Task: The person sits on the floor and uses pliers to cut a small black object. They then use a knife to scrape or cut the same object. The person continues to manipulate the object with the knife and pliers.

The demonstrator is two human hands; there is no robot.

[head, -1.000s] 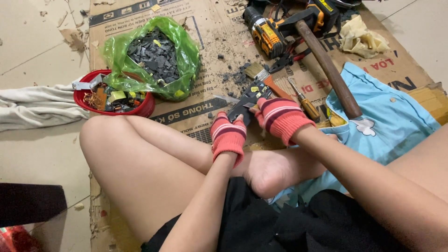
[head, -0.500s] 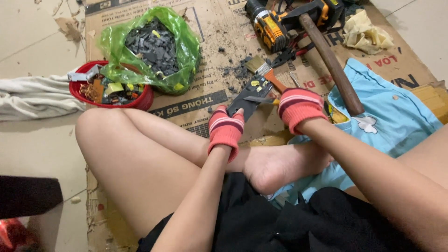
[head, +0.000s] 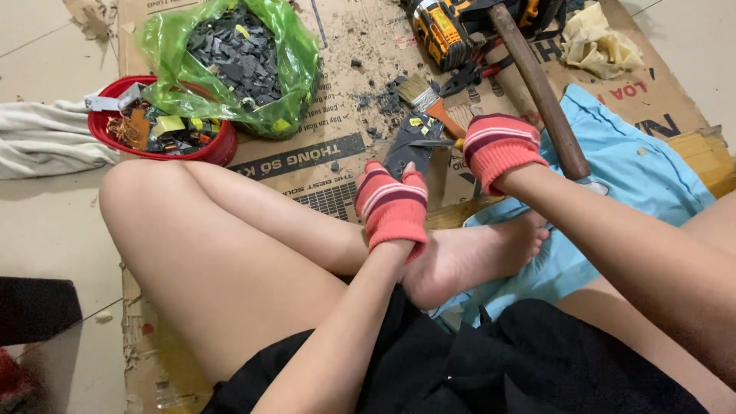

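Down on the flattened cardboard sheet, the left hand in a striped fingerless glove pins a dark flat plate at its near end. The right hand, gloved alike, closes on a slim tool laid across that plate. Beyond the plate lie a brush, black crumbs and a yellow drill. Left of the plate sit a green bag and red bowl; bare cardboard lies between.
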